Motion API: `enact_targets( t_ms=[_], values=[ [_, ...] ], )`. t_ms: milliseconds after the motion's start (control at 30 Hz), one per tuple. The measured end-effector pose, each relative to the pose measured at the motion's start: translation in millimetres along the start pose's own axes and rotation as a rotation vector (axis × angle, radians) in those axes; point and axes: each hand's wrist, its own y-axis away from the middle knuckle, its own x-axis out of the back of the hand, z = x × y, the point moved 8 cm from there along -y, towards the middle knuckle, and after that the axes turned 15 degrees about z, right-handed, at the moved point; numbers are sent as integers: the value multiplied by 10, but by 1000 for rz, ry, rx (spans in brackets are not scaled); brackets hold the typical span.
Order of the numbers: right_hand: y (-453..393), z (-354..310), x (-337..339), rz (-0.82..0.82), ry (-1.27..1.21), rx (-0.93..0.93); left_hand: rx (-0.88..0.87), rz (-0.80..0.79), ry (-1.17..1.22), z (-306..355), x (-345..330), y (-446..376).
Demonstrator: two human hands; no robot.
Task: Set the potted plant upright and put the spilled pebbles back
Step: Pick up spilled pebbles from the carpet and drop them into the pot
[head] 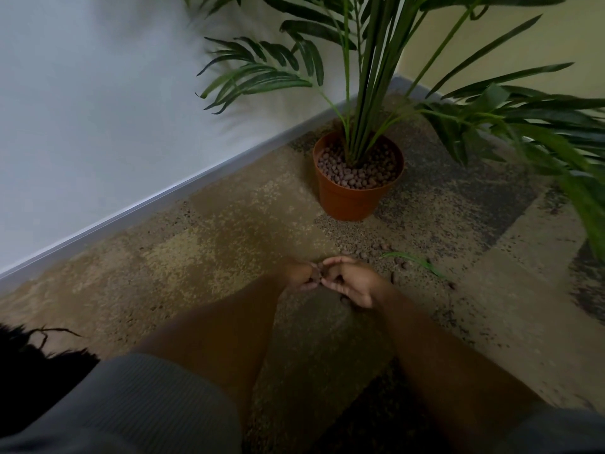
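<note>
A terracotta-coloured pot (350,201) stands upright on the carpet near the wall corner, filled with brown pebbles (357,173), and a tall green palm plant (366,86) rises from it. Several spilled pebbles (376,250) lie on the carpet between the pot and my hands. My left hand (301,273) is cupped around a few pebbles. My right hand (353,281) touches it fingertip to fingertip, its fingers curled and pinched at the left hand's pebbles. More loose pebbles (397,273) lie to the right of my right hand.
A fallen green leaf (415,262) lies on the carpet right of my hands. A pale wall with a grey skirting board (163,204) runs along the left. Palm fronds (556,142) hang low over the right side. The carpet (212,244) is mottled brown and grey.
</note>
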Motion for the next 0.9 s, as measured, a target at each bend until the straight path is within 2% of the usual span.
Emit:
enact_targets(
  t_ms=[200, 400, 633, 900],
  values=[
    [1, 66, -25, -44, -24, -39, 46, 27, 98, -6, -9, 73],
    [18, 61, 7, 1, -27, -32, 107, 33, 150, -74, 17, 63],
    [122, -148, 33, 0, -471, -156, 188, 155, 515, -24, 198, -46],
    [293, -828, -29, -10, -840, -116, 214, 131, 989, 642, 242, -51]
  ],
)
